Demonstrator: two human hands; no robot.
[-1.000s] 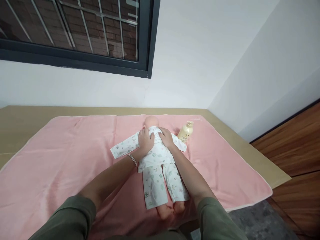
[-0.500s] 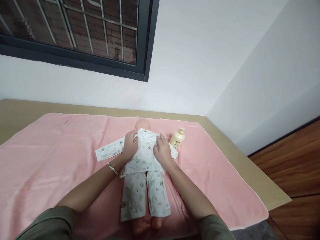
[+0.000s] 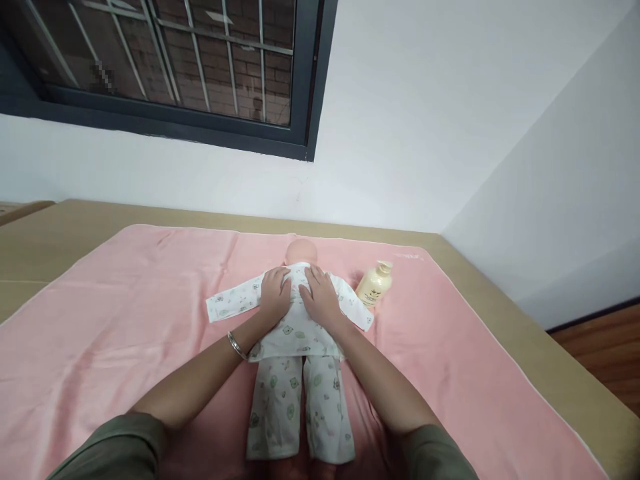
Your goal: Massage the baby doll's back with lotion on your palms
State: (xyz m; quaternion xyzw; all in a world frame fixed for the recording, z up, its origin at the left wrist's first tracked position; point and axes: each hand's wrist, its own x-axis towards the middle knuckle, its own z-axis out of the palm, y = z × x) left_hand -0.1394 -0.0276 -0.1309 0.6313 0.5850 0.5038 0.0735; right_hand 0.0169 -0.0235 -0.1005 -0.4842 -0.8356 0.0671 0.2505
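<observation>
A baby doll [image 3: 301,251] in a white printed top [image 3: 300,333] and matching trousers [image 3: 277,413] lies with its head towards the wall and its sleeves spread. Its face does not show. My left hand [image 3: 275,293] rests flat on the left side of its upper body, fingers pointing to the head. On the other side my right hand [image 3: 321,299] lies flat over the upper body, its fingers a little apart. Between the hands a strip of the top shows. A cream pump bottle [image 3: 375,285] leans by the right sleeve, not touched by either hand.
A pink blanket [image 3: 440,373] with pale edging is spread under the doll on a wooden surface [image 3: 165,213]. Behind it rise a white wall [image 3: 400,133] and a dark-framed window [image 3: 300,80] with bars. Brown wood panelling [image 3: 605,347] stands at the right.
My right hand has shifted inward, away from the doll's right shoulder, so the hands are closer together. More of the right sleeve shows. The camera view has turned slightly left.
</observation>
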